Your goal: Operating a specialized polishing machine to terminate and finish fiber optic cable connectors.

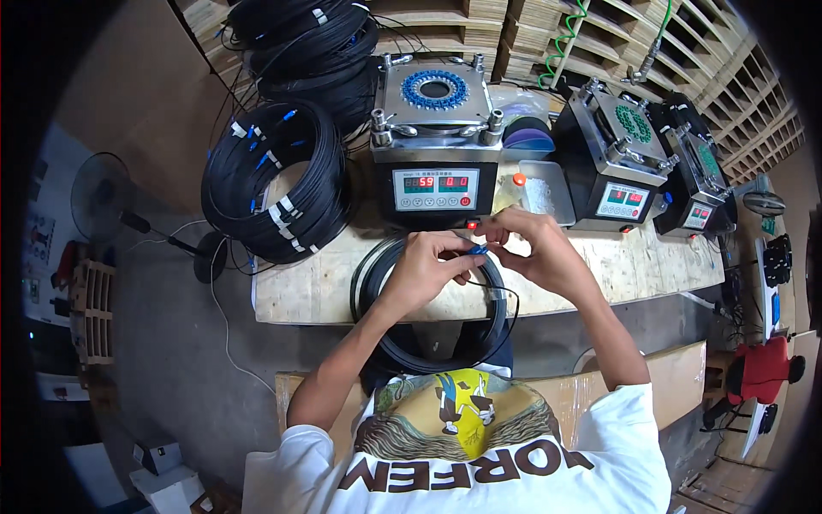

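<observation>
My left hand is closed on a small blue cable connector, gripping it between thumb and fingers. Close against it, my right hand pinches at the connector's end; whatever lies between those fingertips is too small to make out. Under both hands, a coil of black cable lies over the table's front edge and reaches toward my lap. A loose loop of that cable hangs below my right hand. Just beyond my hands stands a bench machine with a ring of blue holders on its metal top and a lit red display.
Further black cable coils with blue connectors stand at the left, with a taller stack behind. Two machines with green rings, one nearer and one farther, line the right. A clear tray sits between machines. Wooden pallets rise behind.
</observation>
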The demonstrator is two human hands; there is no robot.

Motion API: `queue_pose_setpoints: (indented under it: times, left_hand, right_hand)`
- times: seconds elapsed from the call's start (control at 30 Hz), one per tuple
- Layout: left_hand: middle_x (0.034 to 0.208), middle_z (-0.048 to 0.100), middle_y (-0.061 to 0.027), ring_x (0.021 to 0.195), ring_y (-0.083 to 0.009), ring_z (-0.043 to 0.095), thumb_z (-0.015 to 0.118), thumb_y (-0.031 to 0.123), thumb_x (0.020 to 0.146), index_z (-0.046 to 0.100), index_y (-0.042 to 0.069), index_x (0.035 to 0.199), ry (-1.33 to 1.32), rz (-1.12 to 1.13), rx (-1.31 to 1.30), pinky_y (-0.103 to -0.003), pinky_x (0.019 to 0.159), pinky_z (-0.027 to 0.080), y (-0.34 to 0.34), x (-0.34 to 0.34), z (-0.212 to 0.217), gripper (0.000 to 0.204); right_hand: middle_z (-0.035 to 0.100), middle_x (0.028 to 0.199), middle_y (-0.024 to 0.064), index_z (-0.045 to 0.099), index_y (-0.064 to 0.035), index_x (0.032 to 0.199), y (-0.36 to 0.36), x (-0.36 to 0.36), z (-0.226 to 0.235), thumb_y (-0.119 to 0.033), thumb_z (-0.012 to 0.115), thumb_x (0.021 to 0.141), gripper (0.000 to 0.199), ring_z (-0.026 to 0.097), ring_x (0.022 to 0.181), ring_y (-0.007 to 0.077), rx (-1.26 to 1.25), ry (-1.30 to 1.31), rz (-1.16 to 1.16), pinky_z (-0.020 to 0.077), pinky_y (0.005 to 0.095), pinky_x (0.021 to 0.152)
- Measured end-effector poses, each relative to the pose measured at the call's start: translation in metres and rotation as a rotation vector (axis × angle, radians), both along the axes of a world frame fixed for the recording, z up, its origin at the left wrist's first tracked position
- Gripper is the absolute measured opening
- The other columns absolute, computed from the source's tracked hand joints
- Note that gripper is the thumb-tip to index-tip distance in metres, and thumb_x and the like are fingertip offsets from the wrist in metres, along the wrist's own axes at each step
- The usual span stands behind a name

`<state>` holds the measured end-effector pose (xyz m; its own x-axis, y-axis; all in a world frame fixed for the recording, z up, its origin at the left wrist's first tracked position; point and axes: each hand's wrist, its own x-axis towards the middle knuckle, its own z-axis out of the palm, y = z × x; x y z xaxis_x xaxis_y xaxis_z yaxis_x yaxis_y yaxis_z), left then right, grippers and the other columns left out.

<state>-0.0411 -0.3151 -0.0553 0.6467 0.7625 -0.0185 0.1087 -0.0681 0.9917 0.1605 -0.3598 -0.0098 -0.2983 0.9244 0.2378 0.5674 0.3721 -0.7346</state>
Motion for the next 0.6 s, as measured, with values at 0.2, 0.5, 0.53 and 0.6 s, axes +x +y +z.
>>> queue_pose_setpoints:
  times: [0.2,0.5,0.53,0.6]
  left_hand:
    - [0.077,0.068,-0.0052,0.066,-0.0094,0.065,0.071,0.007,0.088,0.073,-0.004,0.104,0.035,-0.005,0.002,-0.025,0.063,0.054,0.001,0.000,-0.003,0.019]
    - [0.082,0.071,-0.0079,0.066,-0.0117,0.068,0.073,0.009,0.087,0.073,-0.004,0.104,0.004,-0.014,-0.020,-0.026,0.060,0.056,0.003,-0.001,-0.010,0.021]
    - [0.082,0.071,-0.0084,0.067,-0.0117,0.068,0.073,0.009,0.087,0.073,-0.005,0.103,0.028,-0.017,-0.039,-0.026,0.061,0.056,0.003,-0.001,-0.010,0.021]
    - [0.083,0.071,-0.0088,0.067,-0.0116,0.069,0.072,0.009,0.087,0.073,-0.005,0.102,0.055,-0.018,-0.058,-0.026,0.061,0.056,0.003,-0.002,-0.012,0.020]
  right_hand:
    - [0.067,0.090,0.0124,0.068,-0.0020,0.105,0.004,0.000,-0.003,0.008,0.071,0.075,0.031,0.066,0.081,0.0260,0.008,-0.072,0.030,0.0537,0.0369,0.074]
    - [0.070,0.091,0.0127,0.071,-0.0026,0.105,0.010,0.003,-0.006,0.004,0.072,0.078,0.028,0.068,0.081,0.0268,0.027,-0.112,0.070,0.0553,0.0359,0.075]
    - [0.071,0.090,0.0118,0.071,-0.0027,0.104,0.011,0.004,-0.008,0.004,0.072,0.079,0.026,0.069,0.080,0.0250,0.057,-0.136,0.083,0.0557,0.0346,0.075]
    - [0.071,0.092,0.0111,0.070,-0.0015,0.107,0.015,0.005,-0.012,0.002,0.072,0.080,0.027,0.068,0.081,0.0230,0.016,-0.134,0.101,0.0553,0.0336,0.077]
